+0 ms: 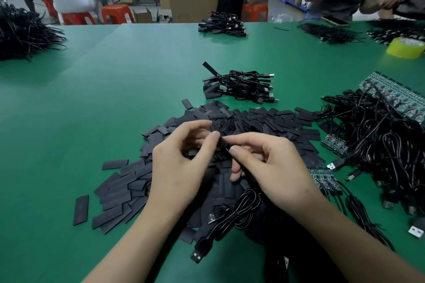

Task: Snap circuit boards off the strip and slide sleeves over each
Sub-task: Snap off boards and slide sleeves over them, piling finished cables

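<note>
Both hands work directly above the pile of sleeves (264, 122), a spread of flat black pieces on the green table (115, 99). The left hand (181, 167) pinches the upper end of one black sleeve (224, 145) between thumb and forefinger, its other fingers curled loosely behind. The right hand (273, 167) grips the lower end of the same sleeve, thumb pressed on top and forefinger beneath. The sleeve sits tilted between the two hands, lifted clear of the pile (whether a circuit board is already inside it cannot be told, as the fingers cover it).

At the pile's near edge, under the wrists, lies a coiled cable (239, 211) with its USB plug pointing toward the person. Just beyond the pile's far edge rests a bundle of cables (243, 86), with black sleeved ends on its left side and USB plugs on its right. To the right of the pile, touching its edge, is a large tangle of cables (379, 145), and a long strip of circuit boards (395, 99) lies across the top of that tangle. A short strip of boards (322, 178) lies at the pile's near right corner, beside the right hand. Well beyond the pile to the far right stands a roll of yellow tape (406, 47).
</note>
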